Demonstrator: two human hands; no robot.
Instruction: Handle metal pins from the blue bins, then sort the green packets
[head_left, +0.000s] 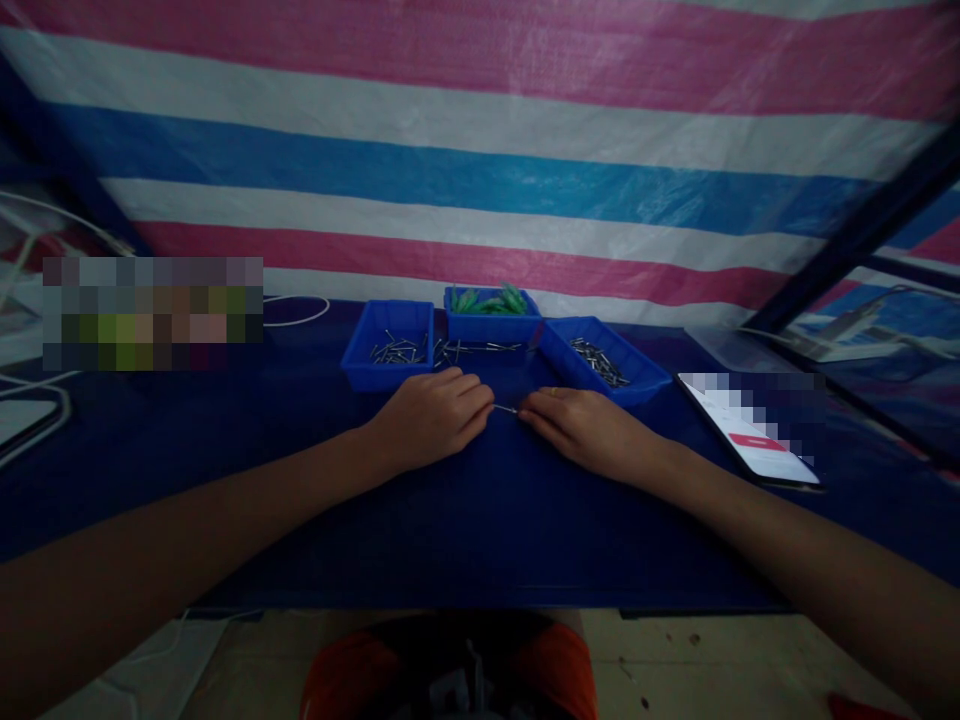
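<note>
A thin, screw-like metal pin [505,408] spans the short gap between my two hands, above the dark blue table. My left hand [439,415] is closed with its fingertips at the pin's left end. At the other end my right hand [585,425] pinches it, fingers curled. The fingers hide both ends of the pin. Behind my left hand stands a blue bin [352,365] with several long thin metal pieces [397,350]. A second blue bin [649,378], beyond my right hand, holds short metal pieces [596,362].
Farther back, a blue bin [491,328] contains green plastic pieces [491,300]. Several loose metal pins [454,350] lie between the bins. A phone [750,430] with a lit screen is at the right. A striped tarp [480,180] hangs behind the table [480,540].
</note>
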